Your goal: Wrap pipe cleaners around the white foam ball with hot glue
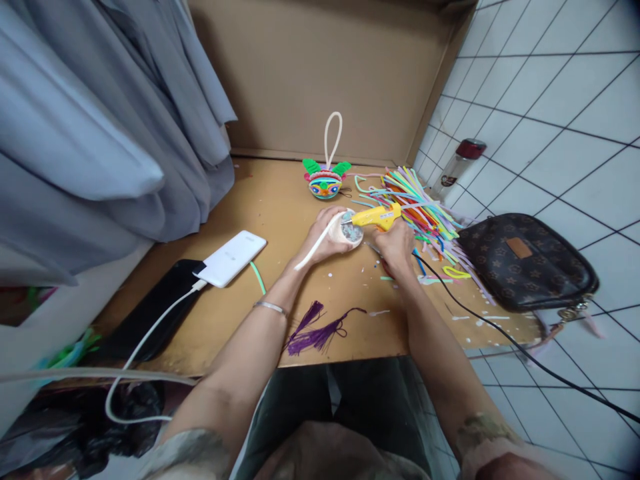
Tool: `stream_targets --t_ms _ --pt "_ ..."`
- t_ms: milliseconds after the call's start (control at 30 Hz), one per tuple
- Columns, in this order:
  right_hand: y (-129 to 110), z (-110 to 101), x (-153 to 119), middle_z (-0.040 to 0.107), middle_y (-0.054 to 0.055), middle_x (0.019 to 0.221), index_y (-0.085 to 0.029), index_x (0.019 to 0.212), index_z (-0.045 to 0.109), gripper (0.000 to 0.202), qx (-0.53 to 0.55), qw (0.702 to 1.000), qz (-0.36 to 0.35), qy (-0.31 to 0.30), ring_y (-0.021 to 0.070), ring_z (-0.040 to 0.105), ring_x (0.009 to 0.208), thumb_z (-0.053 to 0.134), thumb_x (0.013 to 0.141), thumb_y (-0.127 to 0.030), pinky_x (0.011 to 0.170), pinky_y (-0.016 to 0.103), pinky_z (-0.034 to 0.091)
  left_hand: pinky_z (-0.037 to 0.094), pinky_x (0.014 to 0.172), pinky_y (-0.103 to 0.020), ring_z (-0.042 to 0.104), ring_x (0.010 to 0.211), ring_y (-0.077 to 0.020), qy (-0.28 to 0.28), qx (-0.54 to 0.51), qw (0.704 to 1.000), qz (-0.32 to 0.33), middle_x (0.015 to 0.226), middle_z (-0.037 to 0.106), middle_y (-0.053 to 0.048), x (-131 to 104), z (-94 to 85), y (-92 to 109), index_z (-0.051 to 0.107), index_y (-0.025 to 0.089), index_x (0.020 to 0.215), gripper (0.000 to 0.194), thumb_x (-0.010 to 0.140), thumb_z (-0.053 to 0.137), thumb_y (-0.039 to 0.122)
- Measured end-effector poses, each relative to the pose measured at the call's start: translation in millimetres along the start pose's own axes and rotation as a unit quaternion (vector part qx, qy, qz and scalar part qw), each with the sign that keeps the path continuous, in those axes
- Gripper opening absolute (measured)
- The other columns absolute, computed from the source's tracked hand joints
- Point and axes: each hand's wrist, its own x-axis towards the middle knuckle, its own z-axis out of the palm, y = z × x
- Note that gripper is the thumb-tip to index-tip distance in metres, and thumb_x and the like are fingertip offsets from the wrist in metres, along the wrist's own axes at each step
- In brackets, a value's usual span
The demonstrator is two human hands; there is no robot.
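Note:
Near the middle of the table, my left hand [324, 239] is wrapped round a small cream-coloured round piece [336, 233] with a greyish, glossy face turned to the right. A white fuzzy strip [315, 250] trails from it over my wrist. My right hand [396, 243] grips a yellow glue gun [375, 217], whose nozzle points left at the greyish face; whether it touches cannot be made out. Behind them sits a colourful animal-head ornament [325, 183] with green ears and a white loop standing up.
Many coloured pipe cleaners [420, 207] lie at the right, beside a brown patterned bag [525, 263] and a bottle [457, 167]. Purple tassels [317, 335] lie near the front edge. At left are a white power bank [233, 259] and black case [160, 313]. A black cord [480, 319] runs right.

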Motion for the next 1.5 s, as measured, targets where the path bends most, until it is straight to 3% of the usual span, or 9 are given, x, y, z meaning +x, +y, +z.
stream_targets --t_ms 133,433,1500 --pt "-1 -2 0 0.079 0.018 0.108 -0.014 0.115 0.075 0.045 0.007 1.000 0.001 -0.015 0.0351 0.074 0.100 0.065 0.083 -0.043 0.080 0.039 0.055 0.047 0.117 -0.049 0.059 0.130 -0.0320 -0.002 -0.003 1.000 -0.012 0.134 0.063 -0.009 0 -0.4 1 0.062 0.025 0.125 0.074 0.054 0.085 0.021" --pt "3 2 2 0.078 0.019 0.113 -0.013 0.119 0.072 0.045 0.024 0.999 0.009 0.022 0.0355 0.073 0.106 0.061 0.085 -0.038 0.084 0.038 0.054 0.046 0.119 -0.051 0.058 0.132 -0.0326 -0.020 -0.021 0.999 -0.013 0.137 0.061 -0.008 -2 -0.3 0 0.062 0.024 0.128 0.079 0.053 0.084 0.022" --pt "0 -12 -1 0.080 0.015 0.111 -0.017 0.115 0.076 0.040 0.015 0.999 -0.015 -0.024 0.0341 0.074 0.106 0.067 0.081 -0.037 0.081 0.035 0.055 0.046 0.119 -0.049 0.058 0.131 -0.0319 -0.032 -0.019 0.999 -0.026 0.136 0.062 -0.009 -2 -2.9 0 0.061 0.022 0.129 0.079 0.053 0.083 0.021"
